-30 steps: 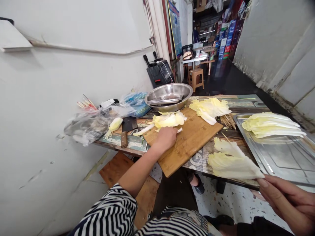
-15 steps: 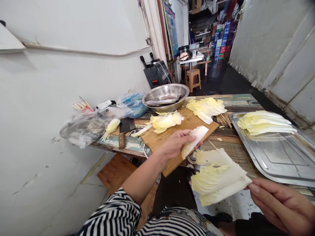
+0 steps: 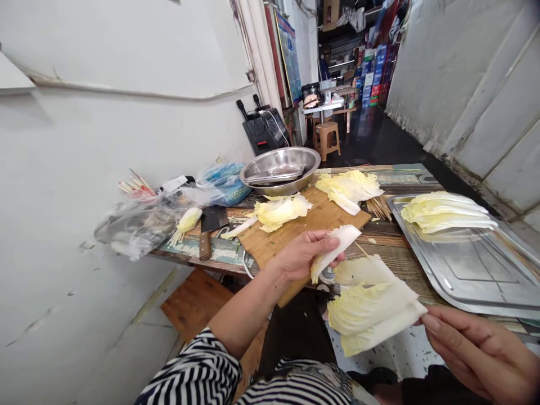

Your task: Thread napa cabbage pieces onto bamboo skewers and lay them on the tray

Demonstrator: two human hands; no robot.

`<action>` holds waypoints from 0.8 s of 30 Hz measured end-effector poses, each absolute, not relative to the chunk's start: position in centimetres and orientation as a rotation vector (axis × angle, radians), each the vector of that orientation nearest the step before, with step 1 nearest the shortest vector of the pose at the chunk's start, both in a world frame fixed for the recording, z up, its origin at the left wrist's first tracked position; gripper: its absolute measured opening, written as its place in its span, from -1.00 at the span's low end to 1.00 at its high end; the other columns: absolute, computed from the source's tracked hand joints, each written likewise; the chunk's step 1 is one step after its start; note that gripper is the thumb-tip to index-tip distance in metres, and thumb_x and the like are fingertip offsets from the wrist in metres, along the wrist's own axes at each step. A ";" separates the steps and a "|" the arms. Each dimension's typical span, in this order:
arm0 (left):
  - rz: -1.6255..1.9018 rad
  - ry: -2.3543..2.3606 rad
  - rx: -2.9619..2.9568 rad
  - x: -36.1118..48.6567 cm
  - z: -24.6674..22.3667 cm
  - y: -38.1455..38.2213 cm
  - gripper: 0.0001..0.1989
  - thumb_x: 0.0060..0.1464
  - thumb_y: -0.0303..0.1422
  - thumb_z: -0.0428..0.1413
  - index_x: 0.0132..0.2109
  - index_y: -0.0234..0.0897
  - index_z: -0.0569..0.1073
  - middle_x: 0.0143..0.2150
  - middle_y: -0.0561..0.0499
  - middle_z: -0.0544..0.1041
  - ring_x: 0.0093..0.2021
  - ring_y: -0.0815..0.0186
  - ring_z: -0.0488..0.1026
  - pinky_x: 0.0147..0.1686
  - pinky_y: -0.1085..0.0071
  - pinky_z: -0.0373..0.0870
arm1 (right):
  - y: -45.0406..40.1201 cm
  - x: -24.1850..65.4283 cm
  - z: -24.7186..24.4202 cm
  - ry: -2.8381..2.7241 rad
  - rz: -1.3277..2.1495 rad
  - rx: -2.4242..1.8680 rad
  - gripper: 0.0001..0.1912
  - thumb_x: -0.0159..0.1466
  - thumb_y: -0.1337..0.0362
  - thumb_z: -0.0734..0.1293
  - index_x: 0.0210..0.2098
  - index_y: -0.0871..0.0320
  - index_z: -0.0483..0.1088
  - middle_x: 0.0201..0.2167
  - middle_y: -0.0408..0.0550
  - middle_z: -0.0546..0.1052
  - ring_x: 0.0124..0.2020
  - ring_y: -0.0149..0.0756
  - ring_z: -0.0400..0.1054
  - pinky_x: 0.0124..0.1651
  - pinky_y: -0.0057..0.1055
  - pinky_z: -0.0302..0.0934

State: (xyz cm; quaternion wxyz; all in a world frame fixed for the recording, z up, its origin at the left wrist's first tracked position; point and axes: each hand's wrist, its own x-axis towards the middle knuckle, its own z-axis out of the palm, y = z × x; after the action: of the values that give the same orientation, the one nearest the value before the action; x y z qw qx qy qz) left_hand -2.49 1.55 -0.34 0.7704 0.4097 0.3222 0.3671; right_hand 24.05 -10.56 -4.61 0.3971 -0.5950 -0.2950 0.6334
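My left hand is closed on a single napa cabbage leaf, white and curled, held above the near edge of the wooden cutting board. Between thumb and fingers of my right hand are the white ends of several layered cabbage leaves. A thin wooden skewer tip sticks out past those leaves, toward the leaf in my left hand; the rest of it is hidden. Two piles of yellow cabbage leaves lie on and beside the board.
Skewered cabbage leaves rest on a metal tray at right. Loose skewers lie between board and tray. Behind the board stands a steel bowl. A cleaver, a small cabbage heart and plastic bags occupy the left.
The leaf in my left hand has tilted and curled more, and that hand sits slightly lower. My right hand keeps its hold on the layered leaves. The view has shifted a little.
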 end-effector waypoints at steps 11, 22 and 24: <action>0.795 0.653 0.896 -2.5 -0.2 1.6 -0.52 -0.23 -0.13 0.51 -0.31 -0.42 0.57 -0.47 -0.03 0.55 -0.52 0.48 0.43 -0.46 0.57 0.37 | -11.0 24.3 -5.0 -0.779 1.644 -1.451 -0.65 -0.22 0.17 0.66 -0.40 -0.04 0.64 -0.78 -0.35 0.16 -0.71 -0.52 -0.16 -0.69 -0.54 0.02; 0.780 0.700 0.912 -2.5 -0.1 1.6 -0.48 -0.25 -0.10 0.51 -0.27 -0.42 0.58 -0.45 -0.03 0.57 -0.52 0.48 0.43 -0.44 0.56 0.37 | -10.8 24.6 -5.1 -0.760 1.717 -1.414 -0.57 -0.21 0.16 0.67 -0.30 -0.08 0.66 -0.63 -0.26 0.45 -0.56 -0.34 0.29 -0.54 -0.50 0.23; 0.786 0.707 0.924 -2.5 -0.1 1.6 -0.49 -0.25 -0.10 0.51 -0.29 -0.42 0.58 -0.45 -0.03 0.57 -0.53 0.49 0.43 -0.45 0.56 0.36 | -10.9 24.6 -5.0 -0.742 1.710 -1.407 -0.56 -0.22 0.16 0.68 -0.30 -0.07 0.66 -0.57 -0.24 0.52 -0.53 -0.35 0.31 -0.53 -0.52 0.24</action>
State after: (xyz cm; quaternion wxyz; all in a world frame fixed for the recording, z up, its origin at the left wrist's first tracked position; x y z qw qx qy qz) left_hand -2.55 1.57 -0.09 0.7636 0.4248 0.3252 0.3616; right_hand 24.57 -10.92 -5.04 0.3925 -0.5541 -0.2922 0.6735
